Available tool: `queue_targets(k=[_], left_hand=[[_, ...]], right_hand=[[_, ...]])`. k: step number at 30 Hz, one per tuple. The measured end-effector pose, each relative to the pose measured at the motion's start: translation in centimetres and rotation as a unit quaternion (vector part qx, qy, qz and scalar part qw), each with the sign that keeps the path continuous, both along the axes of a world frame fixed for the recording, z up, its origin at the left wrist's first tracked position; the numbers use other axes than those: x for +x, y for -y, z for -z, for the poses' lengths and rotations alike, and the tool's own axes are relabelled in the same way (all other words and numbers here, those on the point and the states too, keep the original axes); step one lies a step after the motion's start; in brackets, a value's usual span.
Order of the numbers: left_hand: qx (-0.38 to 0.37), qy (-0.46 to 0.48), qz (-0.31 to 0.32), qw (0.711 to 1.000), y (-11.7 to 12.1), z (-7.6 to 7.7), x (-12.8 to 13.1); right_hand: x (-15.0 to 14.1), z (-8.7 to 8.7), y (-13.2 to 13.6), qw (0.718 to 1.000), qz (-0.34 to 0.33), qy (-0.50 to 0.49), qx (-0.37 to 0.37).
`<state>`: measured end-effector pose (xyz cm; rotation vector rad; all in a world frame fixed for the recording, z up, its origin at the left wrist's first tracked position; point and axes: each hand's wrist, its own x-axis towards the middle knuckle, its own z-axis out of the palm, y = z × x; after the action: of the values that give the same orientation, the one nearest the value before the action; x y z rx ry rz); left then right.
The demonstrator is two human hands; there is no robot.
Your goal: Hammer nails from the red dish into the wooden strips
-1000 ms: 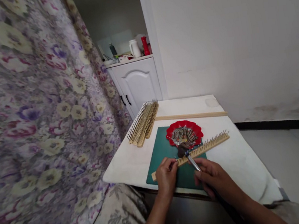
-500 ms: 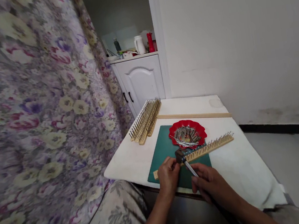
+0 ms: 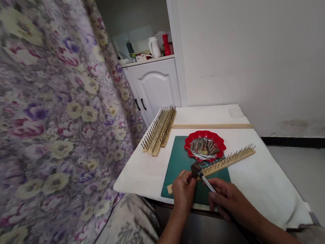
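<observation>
My right hand point(image 3: 226, 197) is closed round the handle of a hammer point(image 3: 207, 183), whose dark head sits over a wooden strip point(image 3: 228, 161). Rows of upright nails stand along the strip's right part. My left hand point(image 3: 184, 188) is closed at the strip, fingertips pinched beside the hammer head; what they pinch, if anything, is too small and hidden to name. Under the strip lies a green mat point(image 3: 173, 172). Just beyond the hammer, a red scalloped dish point(image 3: 222, 145) holds many loose nails point(image 3: 203, 147).
Several nail-studded strips point(image 3: 159, 132) lie side by side at the table's far left. A bare wooden strip point(image 3: 212, 126) crosses the back of the white-covered table point(image 3: 136, 170). A floral curtain point(image 3: 57, 113) hangs at the left, and a white cabinet point(image 3: 157, 84) stands behind.
The view has shifted slightly, so the whole scene sits a little further right. Both hands and the hammer keep nearly the same place at the strip.
</observation>
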<state>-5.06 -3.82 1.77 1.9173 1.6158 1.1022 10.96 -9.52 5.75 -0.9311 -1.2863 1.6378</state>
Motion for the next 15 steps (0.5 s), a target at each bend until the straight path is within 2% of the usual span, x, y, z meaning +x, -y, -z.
queue_targets(k=[10,15], left_hand=[[0.005,0.017,0.016,1.000,-0.1,0.1,-0.1],[0.002,0.010,0.010,1.000,-0.1,0.1,-0.1]], right_hand=[[0.8,-1.2,0.0,0.999,0.038,-0.030,-0.001],[0.5,-0.4,-0.2,0.999,0.021,-0.030,0.004]])
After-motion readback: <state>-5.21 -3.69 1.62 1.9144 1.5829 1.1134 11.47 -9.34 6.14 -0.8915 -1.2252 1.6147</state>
